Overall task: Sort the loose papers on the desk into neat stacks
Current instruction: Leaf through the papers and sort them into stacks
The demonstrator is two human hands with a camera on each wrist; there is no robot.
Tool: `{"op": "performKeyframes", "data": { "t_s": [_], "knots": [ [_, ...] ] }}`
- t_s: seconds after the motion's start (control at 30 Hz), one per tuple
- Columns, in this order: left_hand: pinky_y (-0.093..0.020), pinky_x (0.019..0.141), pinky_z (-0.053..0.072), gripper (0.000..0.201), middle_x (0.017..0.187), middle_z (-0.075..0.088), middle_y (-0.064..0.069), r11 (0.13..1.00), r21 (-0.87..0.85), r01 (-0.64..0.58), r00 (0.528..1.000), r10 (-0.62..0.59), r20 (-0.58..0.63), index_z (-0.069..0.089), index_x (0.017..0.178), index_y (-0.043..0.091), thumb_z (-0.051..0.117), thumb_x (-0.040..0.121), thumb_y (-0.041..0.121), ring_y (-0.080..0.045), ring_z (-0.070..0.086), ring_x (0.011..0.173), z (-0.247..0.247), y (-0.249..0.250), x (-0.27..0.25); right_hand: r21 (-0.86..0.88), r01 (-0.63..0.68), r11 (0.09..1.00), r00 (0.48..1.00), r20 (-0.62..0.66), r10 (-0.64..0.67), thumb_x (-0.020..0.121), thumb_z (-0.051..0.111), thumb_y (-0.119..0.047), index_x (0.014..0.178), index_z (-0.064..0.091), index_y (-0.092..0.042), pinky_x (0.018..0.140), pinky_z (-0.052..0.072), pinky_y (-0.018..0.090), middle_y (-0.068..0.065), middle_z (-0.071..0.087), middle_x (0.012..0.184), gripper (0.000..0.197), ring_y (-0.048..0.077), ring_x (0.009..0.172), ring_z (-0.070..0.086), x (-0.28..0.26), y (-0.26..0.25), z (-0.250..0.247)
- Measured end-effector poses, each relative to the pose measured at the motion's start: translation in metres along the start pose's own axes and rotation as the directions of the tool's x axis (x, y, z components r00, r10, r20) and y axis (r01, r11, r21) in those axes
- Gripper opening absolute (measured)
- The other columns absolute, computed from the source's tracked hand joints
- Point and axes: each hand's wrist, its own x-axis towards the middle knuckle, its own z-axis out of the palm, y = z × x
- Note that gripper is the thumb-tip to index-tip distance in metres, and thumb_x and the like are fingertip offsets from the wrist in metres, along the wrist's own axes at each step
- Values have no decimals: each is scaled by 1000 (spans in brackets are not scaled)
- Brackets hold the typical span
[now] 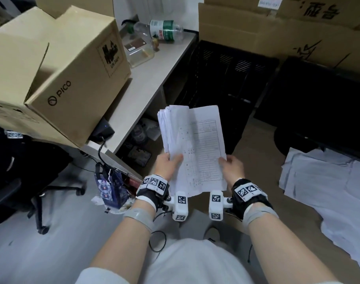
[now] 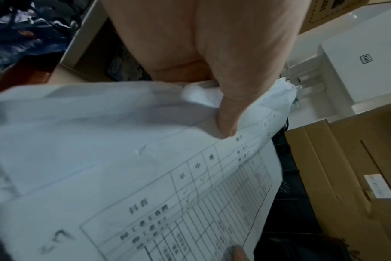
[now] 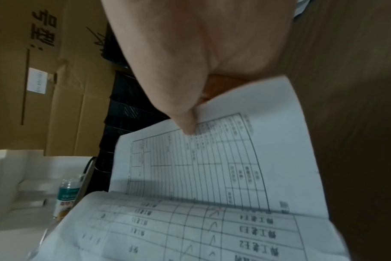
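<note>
I hold a sheaf of white printed forms (image 1: 193, 148) in the air in front of me, above the floor. My left hand (image 1: 169, 163) grips the sheaf's left side, thumb on top (image 2: 225, 121), where several sheets curl over. My right hand (image 1: 231, 167) pinches the right edge of the top sheet (image 3: 223, 159), thumb pressing on the printed table. More white sheets (image 1: 326, 193) lie spread loosely over a brown surface at the right.
A white desk (image 1: 146, 78) at the left carries big cardboard boxes (image 1: 76, 74), a plastic bottle (image 1: 164, 30) and a clear container (image 1: 140, 52). Black crates (image 1: 226, 83) and more cardboard stand behind. An office chair (image 1: 31, 181) is at the far left.
</note>
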Motion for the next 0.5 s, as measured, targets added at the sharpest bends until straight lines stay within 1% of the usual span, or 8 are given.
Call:
{"op": "performKeyframes", "data": {
  "t_s": [0.07, 0.1, 0.17, 0.2, 0.27, 0.37, 0.43, 0.5],
  "knots": [
    [-40, 82, 59, 14, 95, 74, -13, 1000, 27, 13, 999, -14, 38, 71, 89, 3, 70, 91, 18, -28, 72, 88, -2, -5, 0, -23, -10, 1000, 995, 97, 13, 95, 60, -24, 100, 64, -25, 90, 56, 38, -1, 71, 102, 7, 19, 93, 69, -7, 5, 4],
    [-38, 79, 60, 13, 90, 74, -11, 999, 39, 22, 999, -24, 48, 70, 84, 7, 70, 91, 18, -25, 72, 84, -4, -8, 1, -42, -13, 999, 994, 112, 18, 95, 60, -25, 96, 68, -26, 90, 56, 38, -3, 72, 98, 8, 18, 92, 69, -8, 9, 7],
    [-28, 67, 55, 20, 76, 70, -2, 997, 65, 39, 999, -41, 25, 64, 72, 13, 70, 91, 17, -15, 67, 70, -7, -15, 2, -74, -50, 996, 995, 77, 56, 93, 58, -24, 95, 72, -14, 91, 55, 41, 1, 73, 93, 17, 20, 89, 69, -9, 18, 13],
    [-24, 62, 52, 24, 71, 67, 2, 996, 76, 51, 999, -51, -3, 62, 68, 15, 70, 91, 18, -12, 64, 65, -8, -18, 2, -96, -84, 992, 995, 46, 89, 93, 58, -25, 95, 71, -8, 91, 54, 42, 5, 74, 95, 21, 24, 91, 69, -8, 23, 16],
    [-23, 61, 48, 27, 67, 65, 2, 992, 95, 84, 994, -77, -76, 60, 64, 14, 69, 89, 20, -14, 62, 64, -13, -25, 5, -136, -154, 979, 988, -10, 154, 92, 56, -26, 89, 71, -10, 87, 55, 42, 8, 74, 95, 23, 27, 90, 69, -5, 36, 18],
    [-23, 58, 43, 33, 61, 59, 2, 986, 127, 109, 980, -85, -182, 55, 58, 13, 68, 87, 18, -16, 55, 61, -21, -35, 12, -173, -271, 947, 961, -102, 257, 93, 54, -22, 92, 70, 0, 87, 55, 45, 15, 73, 98, 27, 35, 92, 68, -2, 58, 15],
    [-25, 61, 45, 31, 63, 61, 0, 984, 135, 116, 980, -91, -177, 57, 60, 11, 69, 87, 18, -18, 55, 63, -25, -39, 18, -176, -352, 919, 936, -83, 342, 94, 54, -19, 92, 67, 0, 89, 53, 43, 17, 71, 100, 23, 34, 90, 67, 0, 78, 17],
    [-28, 63, 46, 30, 66, 61, -3, 981, 152, 123, 983, -99, -152, 57, 62, 8, 69, 87, 20, -18, 54, 64, -28, -43, 22, -171, -422, 890, 906, -54, 419, 95, 55, -21, 102, 62, -3, 91, 51, 42, 9, 66, 95, 21, 31, 91, 63, 1, 93, 26]
  ]
}}
